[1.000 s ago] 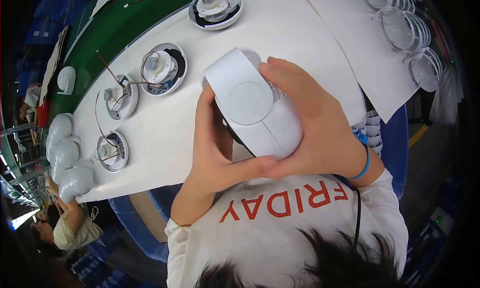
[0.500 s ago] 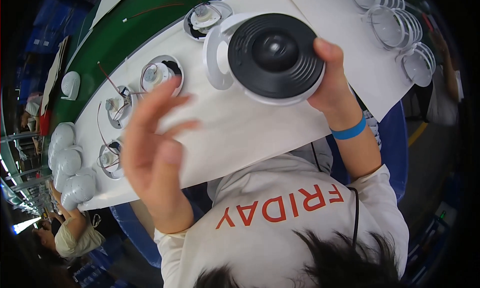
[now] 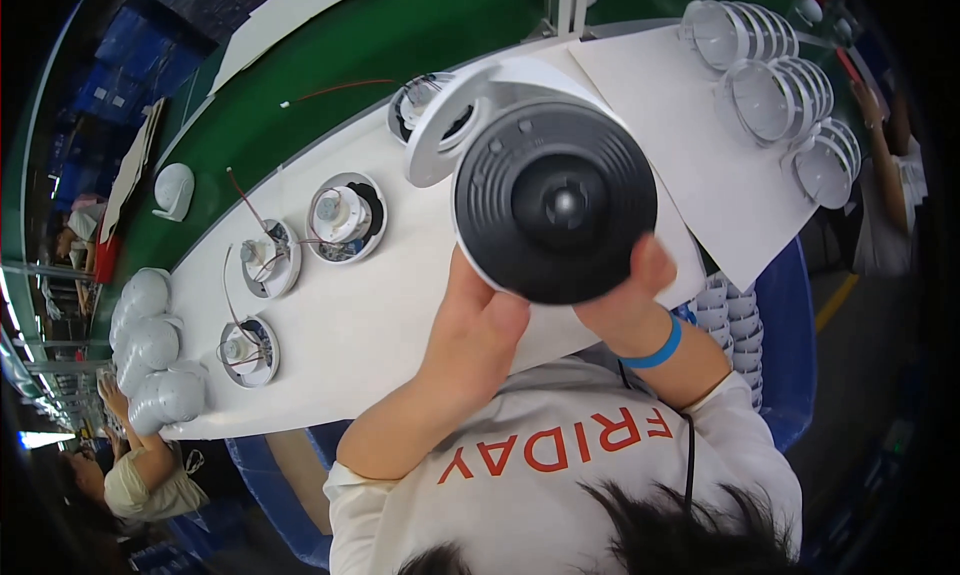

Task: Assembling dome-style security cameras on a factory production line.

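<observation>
Above the white-covered table I hold a round white device with a black ribbed face [image 3: 610, 170]. A shiny dome stands out at the middle of its face, and a curved white bracket [image 3: 428, 147] sticks out from its far left side. My left hand [image 3: 475, 325] grips the near left edge, with most of its fingers hidden beneath. At the near right edge my right hand [image 3: 622, 300] is closed on the rim, its wrist in a blue band. To the left lie open round housings [image 3: 347, 218] with motors and loose wires; one [image 3: 405, 110] sits partly behind the bracket.
Stacked clear covers [image 3: 765, 100] stand at the far right. White domed shells [image 3: 148, 345] are piled at the left edge. A blue bin [image 3: 785, 345] with white parts is beside me. Beyond the table runs a green surface [image 3: 330, 50] with a red wire. Other people work nearby.
My left hand has come from open air over the left side to the device's near edge. The device is lower in view, with its face turned more toward me.
</observation>
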Demonstrator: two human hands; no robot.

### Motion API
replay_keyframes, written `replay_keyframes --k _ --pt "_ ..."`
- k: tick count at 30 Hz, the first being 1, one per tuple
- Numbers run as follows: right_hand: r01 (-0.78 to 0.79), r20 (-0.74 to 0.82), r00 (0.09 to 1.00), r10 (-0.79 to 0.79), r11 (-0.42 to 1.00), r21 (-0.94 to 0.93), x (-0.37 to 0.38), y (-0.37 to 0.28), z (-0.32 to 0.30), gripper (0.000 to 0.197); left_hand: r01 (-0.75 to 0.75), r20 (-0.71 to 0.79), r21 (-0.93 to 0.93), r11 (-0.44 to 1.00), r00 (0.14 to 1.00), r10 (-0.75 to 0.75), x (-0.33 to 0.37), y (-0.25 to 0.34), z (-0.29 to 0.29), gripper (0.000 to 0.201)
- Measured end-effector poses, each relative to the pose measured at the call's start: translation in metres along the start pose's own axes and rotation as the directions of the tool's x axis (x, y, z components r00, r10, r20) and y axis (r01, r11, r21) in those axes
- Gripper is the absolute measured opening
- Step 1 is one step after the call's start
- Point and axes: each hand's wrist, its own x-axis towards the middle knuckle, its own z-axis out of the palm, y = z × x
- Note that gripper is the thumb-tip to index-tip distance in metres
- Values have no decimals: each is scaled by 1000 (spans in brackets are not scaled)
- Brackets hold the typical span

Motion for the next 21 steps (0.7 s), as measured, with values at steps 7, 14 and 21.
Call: replay_keyframes --k 7,14,21 --pt "-171 170 973 159 984 57 -7 -8 -2 104 38 113 -119 992 993 -24 7 11 -17 79" --pt "-1 416 900 128 956 -292 17 -28 -19 96 37 -90 4 999 995 -36 9 61 -23 83" --pt "308 387 922 15 579 -755 20 -39 -58 56 -130 261 963 -237 678 687 124 209 -92 76"
